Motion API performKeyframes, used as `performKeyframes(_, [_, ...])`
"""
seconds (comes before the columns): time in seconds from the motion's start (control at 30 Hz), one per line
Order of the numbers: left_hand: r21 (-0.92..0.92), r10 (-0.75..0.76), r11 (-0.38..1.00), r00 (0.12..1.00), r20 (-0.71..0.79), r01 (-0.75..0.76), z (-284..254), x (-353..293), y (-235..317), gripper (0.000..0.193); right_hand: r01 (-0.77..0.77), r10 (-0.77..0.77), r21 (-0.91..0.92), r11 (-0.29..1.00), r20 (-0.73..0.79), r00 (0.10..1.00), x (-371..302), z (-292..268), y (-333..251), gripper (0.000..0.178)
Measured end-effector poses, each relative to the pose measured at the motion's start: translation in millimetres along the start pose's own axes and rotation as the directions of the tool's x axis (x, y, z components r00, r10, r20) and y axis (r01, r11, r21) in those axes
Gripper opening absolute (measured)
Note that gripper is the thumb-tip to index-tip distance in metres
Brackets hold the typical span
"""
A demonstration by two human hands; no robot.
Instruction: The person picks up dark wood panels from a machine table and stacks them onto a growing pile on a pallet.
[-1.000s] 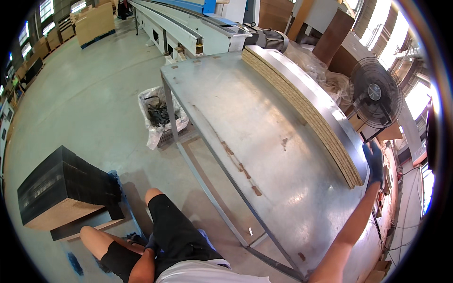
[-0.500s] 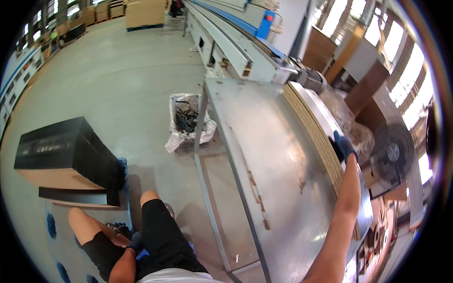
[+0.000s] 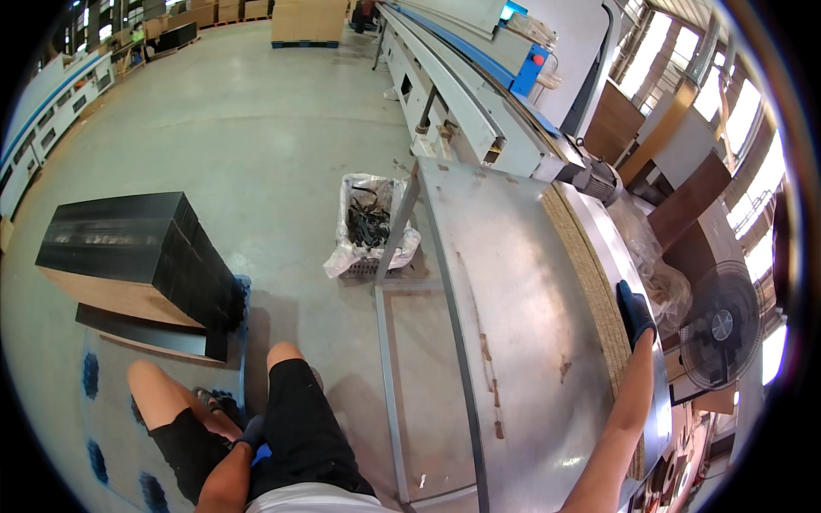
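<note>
My right hand (image 3: 634, 315), in a dark blue glove, lies with fingers stretched flat along the white top of stacked particleboard panels (image 3: 584, 265). The panels' raw, speckled edges face left, and they lie along the right side of a metal-topped table (image 3: 505, 299). Low between my thighs rests my left hand (image 3: 252, 433), also in a dark blue glove. Its fingers are mostly hidden, and a small patch of blue shows beside it.
Left on the floor, a stack of black-faced panels (image 3: 115, 239) sits on a blue-marked pallet (image 3: 246, 295). A lined basket (image 3: 346, 218) of black strips stands beside the table leg. A long machine (image 3: 462, 107) runs beyond the table; a fan (image 3: 723, 325) stands at right.
The whole view has shifted, so the scene sits further right and mostly lower. My right hand's fingers now lie closer together and flatter on the panels. My left hand stays between my thighs.
</note>
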State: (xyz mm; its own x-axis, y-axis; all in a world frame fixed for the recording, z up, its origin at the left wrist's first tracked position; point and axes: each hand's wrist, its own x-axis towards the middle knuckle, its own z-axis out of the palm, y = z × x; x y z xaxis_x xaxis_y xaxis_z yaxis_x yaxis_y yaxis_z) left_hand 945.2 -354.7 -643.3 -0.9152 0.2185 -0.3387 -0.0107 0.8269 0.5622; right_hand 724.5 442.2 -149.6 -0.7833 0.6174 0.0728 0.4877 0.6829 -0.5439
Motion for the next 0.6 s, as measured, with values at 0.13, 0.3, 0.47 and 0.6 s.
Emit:
performKeyframes(0.13, [-0.331,-0.281,0.916,0.952,-0.124,0.227,-53,17,64,0.03,0.049,-0.048,-0.021,0.999,0.05,0.998,-64,7,-30,0.059])
performKeyframes(0.3, [-0.849,-0.423,0.525,0.883,-0.205,0.055,-127,55,56,0.024,0.227,-0.218,-0.027,0.974,0.19,0.957,-154,24,-72,0.05])
performKeyframes(0.47, [-0.999,-0.039,-0.029,0.999,0.027,0.026,-293,80,241,0.044,0.343,-0.298,-0.107,0.933,0.304,0.905,-254,21,-107,0.041])
performKeyframes(0.6, [-0.979,0.335,0.178,0.93,0.151,0.094,-391,85,288,0.063,0.454,-0.413,0.0,0.891,0.414,0.811,-306,24,-149,0.036])
